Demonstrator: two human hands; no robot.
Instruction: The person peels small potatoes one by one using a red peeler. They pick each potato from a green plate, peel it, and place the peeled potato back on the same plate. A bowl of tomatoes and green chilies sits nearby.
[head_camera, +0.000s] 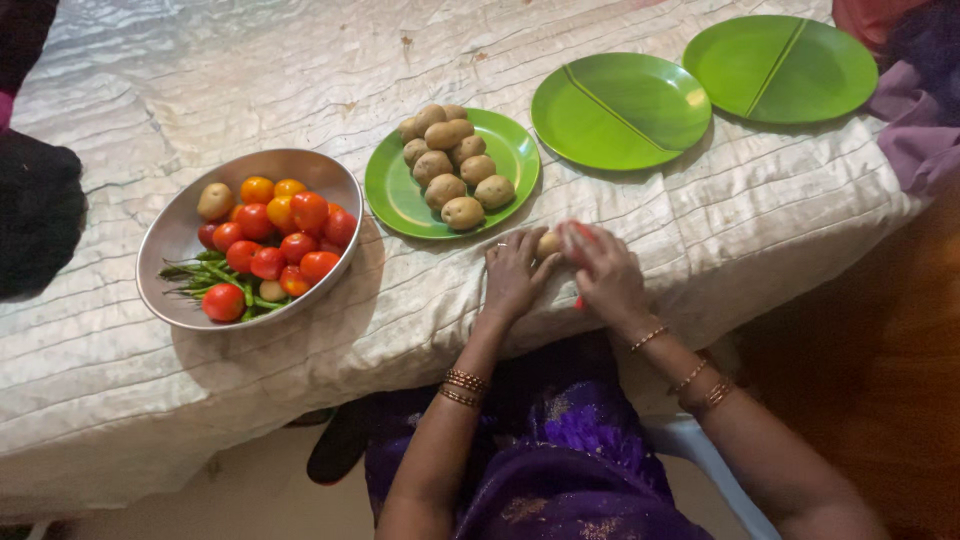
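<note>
Left hand (513, 272) and right hand (603, 272) meet at the table (120, 380) edge, fingers of both wrapped on one potato (548, 243); red object (583, 235) under right fingers, blurred. Three green plates: near plate (398, 195) holds about ten potatoes, two further plates (620, 110) (781, 68) bare. One steel bowl (170, 235): roughly thirteen tomatoes (270, 240), two small potatoes, bunch of green chillies (205, 275)

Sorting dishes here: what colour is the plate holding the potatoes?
Bright green; the plate under the potatoes shows in the head view.
</note>
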